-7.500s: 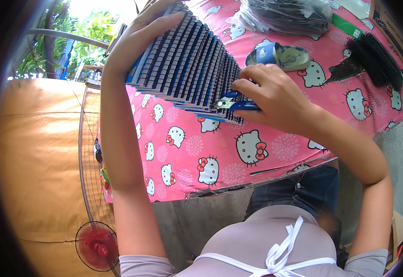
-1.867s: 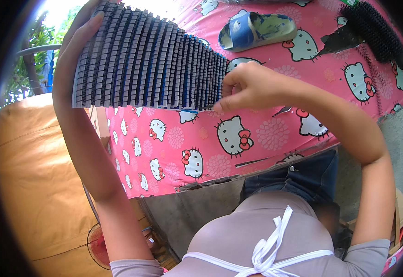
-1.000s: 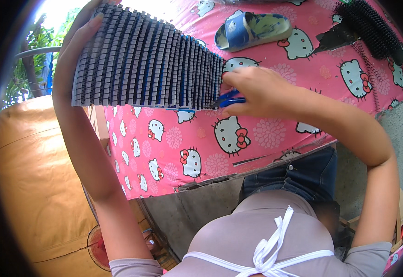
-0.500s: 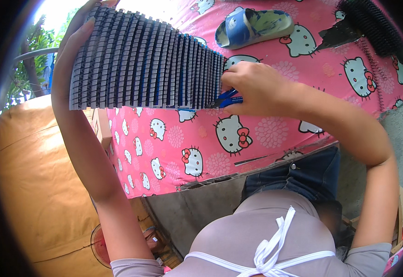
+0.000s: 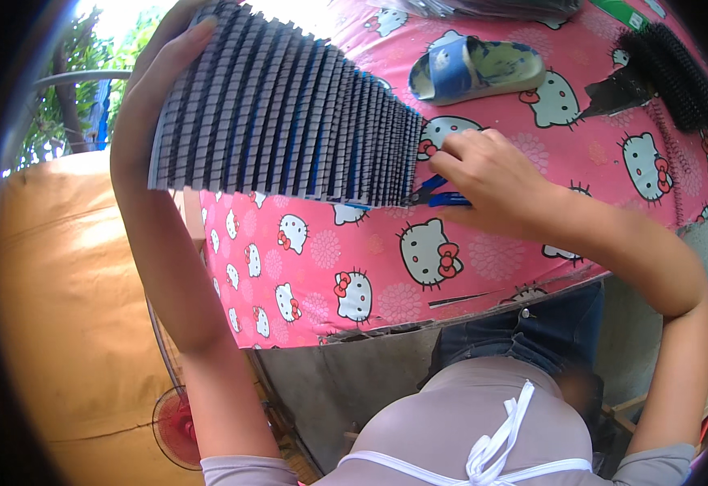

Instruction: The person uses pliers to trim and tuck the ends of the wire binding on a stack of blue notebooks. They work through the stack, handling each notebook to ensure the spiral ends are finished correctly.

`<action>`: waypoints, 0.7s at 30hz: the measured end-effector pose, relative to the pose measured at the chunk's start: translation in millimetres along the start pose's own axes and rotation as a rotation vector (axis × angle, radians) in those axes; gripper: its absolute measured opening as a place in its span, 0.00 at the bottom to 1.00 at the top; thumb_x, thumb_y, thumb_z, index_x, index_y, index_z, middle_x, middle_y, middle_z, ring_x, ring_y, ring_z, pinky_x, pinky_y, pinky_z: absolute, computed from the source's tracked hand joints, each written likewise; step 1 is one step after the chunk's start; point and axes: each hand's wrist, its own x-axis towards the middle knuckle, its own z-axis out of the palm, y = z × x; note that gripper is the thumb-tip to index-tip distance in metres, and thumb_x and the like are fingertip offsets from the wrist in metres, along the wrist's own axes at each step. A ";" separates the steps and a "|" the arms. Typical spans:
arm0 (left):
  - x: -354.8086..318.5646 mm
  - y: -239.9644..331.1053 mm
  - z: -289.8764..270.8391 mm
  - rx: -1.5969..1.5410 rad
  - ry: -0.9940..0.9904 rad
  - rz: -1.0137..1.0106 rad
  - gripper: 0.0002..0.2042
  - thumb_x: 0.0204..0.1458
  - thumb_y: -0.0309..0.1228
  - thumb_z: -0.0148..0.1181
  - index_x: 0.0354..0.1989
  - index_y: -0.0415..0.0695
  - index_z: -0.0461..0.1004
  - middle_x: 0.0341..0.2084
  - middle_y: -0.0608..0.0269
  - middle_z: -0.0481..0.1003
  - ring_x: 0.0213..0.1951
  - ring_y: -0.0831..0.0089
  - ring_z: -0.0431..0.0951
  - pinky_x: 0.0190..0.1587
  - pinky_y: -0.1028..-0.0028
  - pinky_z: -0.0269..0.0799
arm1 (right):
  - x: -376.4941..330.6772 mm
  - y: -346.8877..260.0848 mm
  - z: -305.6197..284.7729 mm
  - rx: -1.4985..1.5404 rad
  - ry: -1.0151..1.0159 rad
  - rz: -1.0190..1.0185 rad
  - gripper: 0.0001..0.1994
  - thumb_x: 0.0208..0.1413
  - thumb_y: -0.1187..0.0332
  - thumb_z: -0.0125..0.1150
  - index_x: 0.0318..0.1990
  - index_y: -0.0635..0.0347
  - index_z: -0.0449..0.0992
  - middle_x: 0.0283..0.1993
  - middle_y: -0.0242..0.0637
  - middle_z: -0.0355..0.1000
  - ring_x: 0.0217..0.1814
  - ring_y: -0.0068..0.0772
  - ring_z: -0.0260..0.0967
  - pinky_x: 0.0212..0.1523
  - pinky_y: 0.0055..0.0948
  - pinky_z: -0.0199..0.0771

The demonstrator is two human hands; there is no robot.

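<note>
A thick stack of spiral-bound booklets [image 5: 289,113] is raised above the table, its bound edges facing me in many rows of black coil over pale paper. My left hand [image 5: 172,61] grips it at the upper left, thumb pressed on the near face and the other fingers mostly hidden behind. In my right hand [image 5: 492,174] is a pair of pliers [image 5: 449,199] with blue handles and dark jaws. The jaws are at the lower right corner of the stack; whether they close on a coil end I cannot make out.
A pink patterned cloth [image 5: 492,251] covers the table. On it lie a blue and cream slipper [image 5: 479,71], a bundle of loose black coils [image 5: 678,77] at the far right, and dark plastic-wrapped items [image 5: 484,6] at the back. A red fan [image 5: 177,425] stands low at left.
The stack, both hands and the pliers have shifted slightly rightward in the picture, as has the table with its things. My right hand still holds the pliers by the stack's corner.
</note>
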 end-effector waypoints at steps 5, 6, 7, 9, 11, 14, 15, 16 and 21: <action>-3.7 3.5 -2.9 -0.010 -0.052 -0.017 0.26 0.47 0.34 0.55 0.56 0.37 0.64 0.40 0.57 0.72 0.41 0.70 0.74 0.47 0.73 0.72 | 1.2 -1.2 21.0 -0.150 0.230 -0.147 0.18 0.41 0.59 0.69 0.36 0.59 0.72 0.39 0.40 0.68 0.46 0.40 0.67 0.46 0.39 0.65; -1.5 3.3 -2.7 -0.010 -0.068 -0.005 0.26 0.47 0.34 0.55 0.56 0.37 0.64 0.40 0.57 0.72 0.41 0.70 0.74 0.47 0.73 0.72 | 3.2 -1.2 21.5 -0.161 0.250 -0.158 0.17 0.41 0.60 0.69 0.36 0.59 0.72 0.39 0.41 0.68 0.46 0.40 0.67 0.46 0.38 0.66; 0.9 4.4 -1.9 0.001 -0.079 0.003 0.26 0.48 0.34 0.55 0.56 0.37 0.63 0.40 0.57 0.72 0.42 0.70 0.74 0.47 0.73 0.72 | 3.0 0.0 19.7 -0.018 0.159 -0.065 0.17 0.42 0.60 0.69 0.36 0.60 0.73 0.38 0.41 0.68 0.42 0.39 0.68 0.42 0.37 0.67; -1.5 2.8 -5.8 0.017 -0.069 -0.003 0.25 0.48 0.33 0.55 0.56 0.37 0.63 0.41 0.57 0.72 0.42 0.70 0.74 0.47 0.73 0.71 | 9.7 -4.3 9.6 0.294 -0.046 0.094 0.17 0.42 0.61 0.69 0.36 0.64 0.73 0.36 0.42 0.69 0.35 0.37 0.70 0.36 0.34 0.69; -0.2 -1.1 -8.0 0.004 -0.068 0.014 0.25 0.49 0.33 0.55 0.56 0.37 0.63 0.41 0.57 0.72 0.42 0.70 0.74 0.48 0.73 0.71 | 30.0 0.7 -18.8 0.527 -0.362 0.279 0.17 0.44 0.59 0.68 0.32 0.65 0.74 0.30 0.40 0.69 0.27 0.33 0.70 0.27 0.33 0.68; -4.6 0.0 -9.2 0.008 -0.062 0.060 0.26 0.49 0.34 0.55 0.57 0.36 0.63 0.42 0.57 0.72 0.42 0.70 0.74 0.48 0.73 0.72 | 47.3 9.8 -18.6 0.830 -0.646 0.661 0.21 0.46 0.53 0.68 0.31 0.66 0.77 0.24 0.37 0.70 0.19 0.28 0.69 0.18 0.32 0.68; -3.4 -4.7 -7.7 0.002 -0.058 0.079 0.26 0.49 0.34 0.55 0.57 0.36 0.63 0.42 0.57 0.72 0.42 0.69 0.75 0.49 0.72 0.72 | 45.9 11.5 -16.2 0.970 -0.684 0.768 0.21 0.46 0.52 0.68 0.34 0.64 0.78 0.26 0.39 0.72 0.20 0.30 0.71 0.20 0.33 0.72; -2.7 -7.2 -5.2 0.001 -0.038 0.092 0.26 0.49 0.34 0.55 0.57 0.35 0.63 0.43 0.56 0.72 0.42 0.69 0.75 0.49 0.72 0.72 | 42.9 12.3 -16.4 1.016 -0.689 0.811 0.22 0.46 0.52 0.67 0.34 0.65 0.78 0.26 0.40 0.72 0.20 0.30 0.71 0.20 0.33 0.72; -6.0 -12.8 -0.5 0.066 0.038 0.113 0.27 0.50 0.34 0.55 0.58 0.34 0.62 0.44 0.55 0.73 0.43 0.69 0.75 0.49 0.72 0.73 | 31.4 3.4 -7.2 0.662 -0.563 0.506 0.22 0.49 0.53 0.65 0.37 0.68 0.75 0.28 0.44 0.72 0.25 0.36 0.73 0.26 0.37 0.75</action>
